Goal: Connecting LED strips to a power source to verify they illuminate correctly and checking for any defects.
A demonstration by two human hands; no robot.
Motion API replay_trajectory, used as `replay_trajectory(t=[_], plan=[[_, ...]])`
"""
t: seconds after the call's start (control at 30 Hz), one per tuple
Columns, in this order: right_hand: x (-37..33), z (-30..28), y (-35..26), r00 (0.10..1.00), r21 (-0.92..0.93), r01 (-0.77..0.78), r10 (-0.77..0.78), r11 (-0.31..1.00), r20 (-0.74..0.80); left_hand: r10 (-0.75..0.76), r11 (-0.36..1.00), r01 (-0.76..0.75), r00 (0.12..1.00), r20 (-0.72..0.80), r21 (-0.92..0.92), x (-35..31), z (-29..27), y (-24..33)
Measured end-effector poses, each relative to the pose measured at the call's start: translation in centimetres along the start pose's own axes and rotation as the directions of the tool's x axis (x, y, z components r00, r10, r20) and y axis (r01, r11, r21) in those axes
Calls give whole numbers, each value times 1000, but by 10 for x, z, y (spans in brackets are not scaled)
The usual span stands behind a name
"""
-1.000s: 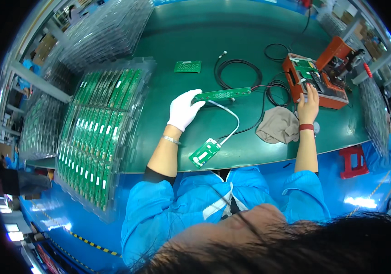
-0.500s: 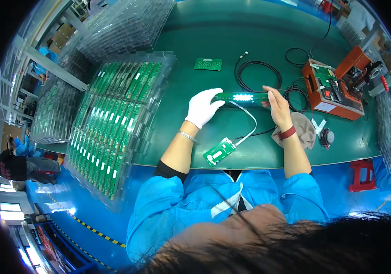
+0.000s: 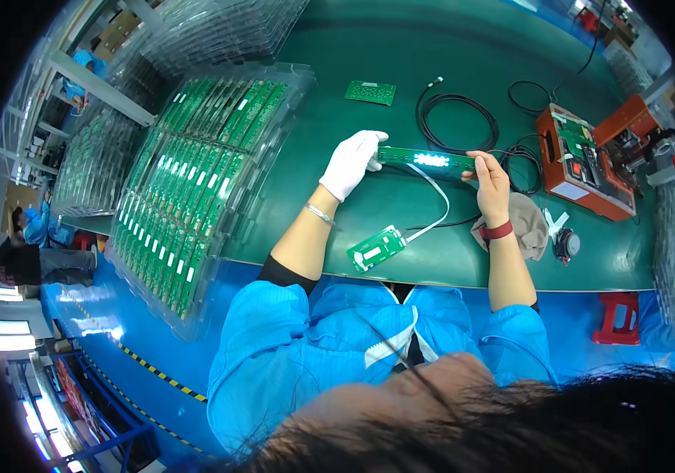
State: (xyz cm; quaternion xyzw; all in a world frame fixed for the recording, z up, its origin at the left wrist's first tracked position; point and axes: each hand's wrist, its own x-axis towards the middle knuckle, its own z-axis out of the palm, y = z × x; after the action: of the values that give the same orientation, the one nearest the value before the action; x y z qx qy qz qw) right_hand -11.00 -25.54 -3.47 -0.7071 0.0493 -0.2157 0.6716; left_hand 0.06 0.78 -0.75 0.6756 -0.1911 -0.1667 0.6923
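Observation:
A long narrow green circuit board (image 3: 402, 155) with a cluster of glowing white lights is held level over the table. My left hand (image 3: 351, 164), in a white glove, grips its left end. The bare fingers of my right hand (image 3: 489, 184) are closed on its right end. From the board a white ribbon cable (image 3: 440, 202) curves down to a smaller green circuit board (image 3: 378, 248) lying near the table's front edge. Another small green board (image 3: 371, 92) lies farther back.
Clear trays of circuit boards (image 3: 195, 177) fill the left side. A coiled black cable (image 3: 458, 124) lies behind my hands. At right stand an orange test fixture (image 3: 586, 169), a beige cloth (image 3: 520, 225) and a small round speaker (image 3: 567, 243). A red stool (image 3: 617, 318) stands beyond the front edge.
The right fingers have gone from spread beside the board to closed on its end. The board now slopes slightly down to the right. The whole view has shifted a little.

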Motion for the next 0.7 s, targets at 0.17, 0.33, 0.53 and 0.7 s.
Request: replay_trajectory(t=[0.17,0.33,0.53,0.7], plan=[[-1,0,1,1000,-42,11,-11,999,11,-72,997,72,997,-31,0,-1,4,6],[0,1,2,1000,-26,10,-10,1000,20,-86,996,87,995,-56,19,-2,6,9],[0,-1,-1,994,7,-21,20,1000,107,-35,999,37,998,-48,36,-1,0,8],[1,-5,-1,984,-6,-12,13,1000,176,91,992,-89,996,-14,87,2,-4,0]])
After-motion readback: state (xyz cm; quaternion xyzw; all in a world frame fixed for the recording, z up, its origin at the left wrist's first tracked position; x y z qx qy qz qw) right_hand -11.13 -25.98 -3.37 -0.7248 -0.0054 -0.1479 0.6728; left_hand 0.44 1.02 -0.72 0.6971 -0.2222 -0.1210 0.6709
